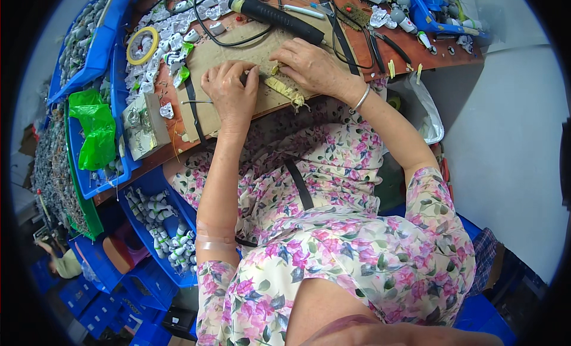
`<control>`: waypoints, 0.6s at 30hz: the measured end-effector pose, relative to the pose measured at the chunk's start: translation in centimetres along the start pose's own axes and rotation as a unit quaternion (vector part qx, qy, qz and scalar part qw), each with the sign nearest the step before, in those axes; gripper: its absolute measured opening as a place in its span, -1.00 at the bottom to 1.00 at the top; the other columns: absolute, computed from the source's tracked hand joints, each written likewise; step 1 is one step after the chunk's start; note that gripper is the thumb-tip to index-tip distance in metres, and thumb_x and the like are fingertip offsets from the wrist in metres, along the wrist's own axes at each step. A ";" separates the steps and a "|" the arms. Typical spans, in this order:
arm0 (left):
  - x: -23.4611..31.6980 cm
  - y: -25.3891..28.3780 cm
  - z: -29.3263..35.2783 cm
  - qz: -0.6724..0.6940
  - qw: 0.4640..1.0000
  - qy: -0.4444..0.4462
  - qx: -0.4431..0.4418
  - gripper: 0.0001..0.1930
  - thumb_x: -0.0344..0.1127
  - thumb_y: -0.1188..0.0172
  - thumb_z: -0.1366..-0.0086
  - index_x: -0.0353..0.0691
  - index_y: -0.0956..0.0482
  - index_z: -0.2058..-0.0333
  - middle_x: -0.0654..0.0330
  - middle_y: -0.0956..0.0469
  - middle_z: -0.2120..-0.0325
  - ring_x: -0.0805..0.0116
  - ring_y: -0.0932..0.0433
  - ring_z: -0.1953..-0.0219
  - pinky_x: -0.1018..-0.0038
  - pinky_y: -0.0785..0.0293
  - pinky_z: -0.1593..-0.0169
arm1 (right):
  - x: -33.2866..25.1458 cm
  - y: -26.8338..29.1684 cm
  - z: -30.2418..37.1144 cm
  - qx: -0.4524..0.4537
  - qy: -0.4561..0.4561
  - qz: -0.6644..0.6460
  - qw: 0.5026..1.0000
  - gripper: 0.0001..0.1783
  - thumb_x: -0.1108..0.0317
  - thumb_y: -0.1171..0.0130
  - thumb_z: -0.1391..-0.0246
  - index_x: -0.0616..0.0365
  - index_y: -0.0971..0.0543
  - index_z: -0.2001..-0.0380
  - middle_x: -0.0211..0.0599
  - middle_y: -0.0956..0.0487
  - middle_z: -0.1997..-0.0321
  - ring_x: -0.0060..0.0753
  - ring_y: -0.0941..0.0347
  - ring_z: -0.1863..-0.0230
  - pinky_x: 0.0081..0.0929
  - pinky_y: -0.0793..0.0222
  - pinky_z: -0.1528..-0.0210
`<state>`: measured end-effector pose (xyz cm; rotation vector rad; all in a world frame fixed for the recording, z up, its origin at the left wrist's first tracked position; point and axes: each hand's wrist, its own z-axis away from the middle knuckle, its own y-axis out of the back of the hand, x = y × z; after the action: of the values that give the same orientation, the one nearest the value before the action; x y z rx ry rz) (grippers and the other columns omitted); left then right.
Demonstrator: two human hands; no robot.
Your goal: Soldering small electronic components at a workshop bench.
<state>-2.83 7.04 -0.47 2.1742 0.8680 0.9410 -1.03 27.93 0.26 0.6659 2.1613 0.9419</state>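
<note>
Over a sheet of brown cardboard [205, 54] at the table's near edge, my two hands work close together. My left hand [229, 91] is closed, thumb against the fingers, on a small dark thing mostly hidden by them. A thin grey rod [196, 102] shows on the left side of that hand. My right hand [313, 68] has its fingers bent and pressed together, the tips at a small yellowish bit; what they grip is not clear. Just below the fingertips lies a crumpled yellow strip [286, 91] with frayed ends, reaching the cardboard's edge.
Beyond my hands lie a black cylindrical tool [276, 19] with a cable and dark-handled pliers [386, 47]. Left are a yellow tape roll [143, 46], many white plastic parts, a small box [146, 126] and a blue tray [113, 182] with a green bag. Another blue bin [134, 212] holds white-grey parts.
</note>
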 end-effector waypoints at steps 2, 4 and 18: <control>-0.1 0.1 0.0 0.002 1.000 0.006 -0.001 -0.91 -0.22 -0.35 -0.15 -0.04 -0.69 0.45 0.34 -0.63 0.36 0.24 -0.50 0.16 0.20 -0.16 -0.15 | -1.1 0.7 -0.1 0.014 -0.022 0.016 1.000 -0.78 0.37 -0.26 -0.10 0.17 -0.54 0.19 -0.23 -0.49 0.18 -0.14 -0.47 0.08 -0.28 -0.46 0.06; -0.1 0.2 0.0 0.005 1.000 0.011 -0.002 -0.90 -0.21 -0.35 -0.16 -0.05 -0.69 0.45 0.35 -0.63 0.35 0.24 -0.50 0.16 0.20 -0.16 -0.15 | -2.4 1.3 0.2 0.029 -0.044 0.032 0.998 -0.78 0.35 -0.27 -0.10 0.17 -0.54 0.21 -0.23 -0.49 0.19 -0.15 -0.48 0.11 -0.28 -0.47 0.09; -0.6 0.8 0.0 0.047 0.999 0.005 -0.011 -0.84 -0.18 -0.30 -0.26 -0.12 -0.63 0.38 0.35 -0.62 0.32 0.23 -0.47 0.13 0.20 -0.13 -0.13 | -2.2 -1.9 -0.5 0.106 -0.051 0.035 0.992 -0.77 0.35 -0.35 0.00 0.09 -0.59 0.24 -0.32 -0.45 0.13 -0.21 -0.37 0.07 -0.30 -0.38 0.01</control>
<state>-2.84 6.14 -0.14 2.2108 0.7614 1.0030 -0.37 25.09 -0.11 0.8774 2.1758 0.7017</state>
